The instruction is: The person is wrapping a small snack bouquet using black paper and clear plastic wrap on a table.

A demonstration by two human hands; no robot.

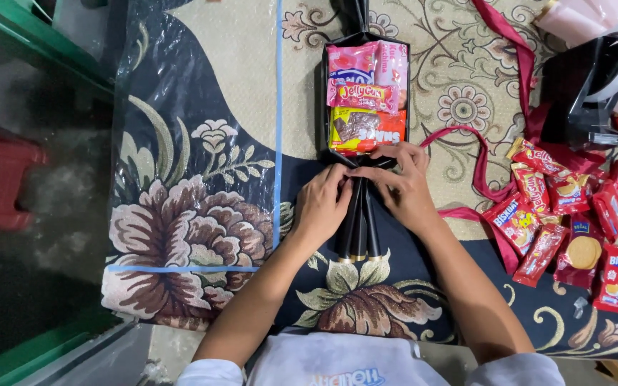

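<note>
Far left of frame: a red stool [1, 187] and a green edge [33, 39], both well apart from your work. Next, a clear plastic sheet [194, 143] lies over the floral carpet [202, 221], its blue-lined border running down and across the left-centre.

Centre: your left hand [321, 207] rests at the neck of a black snack bouquet [364, 93]. Its fingers are curled narrow and pinch the black wrap where it gathers, just left of the black stick handles [358, 229].

The bouquet's long axis runs straight up and down the frame. Its open tray of pink, red and orange snack packets [363, 96] lies toward the top, directly beyond your fingertips. The handles point down toward you, passing between your wrists.

Your right hand [403, 189] sits on the other side of the same neck, fingers bent close and pressing the gathered wrap, thumb hidden. Both hands are equally near the neck; the fingertips nearly meet over it.

Right of that, a dark red ribbon [477, 168] loops from the neck area toward the upper right. Far right: a heap of red biscuit packets [574, 214], and above it a black tape dispenser [584, 86].
</note>
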